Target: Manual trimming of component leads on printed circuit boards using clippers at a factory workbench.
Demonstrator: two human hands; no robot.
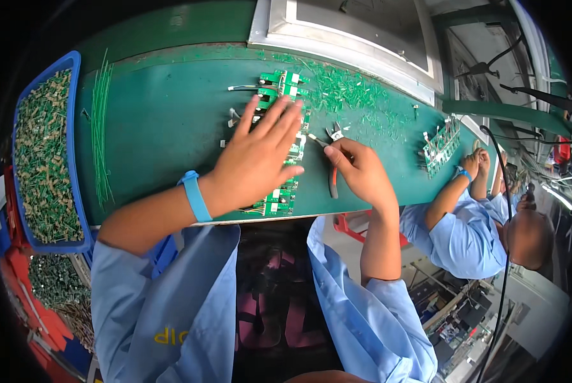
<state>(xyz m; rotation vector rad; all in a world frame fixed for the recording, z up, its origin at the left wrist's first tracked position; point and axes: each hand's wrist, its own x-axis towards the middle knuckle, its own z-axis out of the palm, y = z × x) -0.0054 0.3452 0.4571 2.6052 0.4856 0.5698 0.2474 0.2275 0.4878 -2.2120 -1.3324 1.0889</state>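
Across the green desk [171, 115]: green scraps [343, 89] scattered toward the far side.
Blue bin [72, 147]: left end, heaped with small parts.
Circuit boards [295, 148]: rowed beneath the left hand [252, 156].
Left hand: spread wide, palm down, nothing visibly grasped.
Right hand [366, 175]: curled, pinching a slim pale-tipped piece [318, 141].
Cutters [334, 183]: partly under the right hand; whether gripped, I cannot tell.

Head cam: L unit of head-worn pair, wide fisheye, upright. Faces down onto counter [164, 147], close range. Wearer's torso [270, 300] at 6 o'clock; L hand [258, 153] & R hand [364, 173] nr. ctr.; co-worker [468, 239] approx. 3–4 o'clock, farther off. Rim black, straight edges bent.
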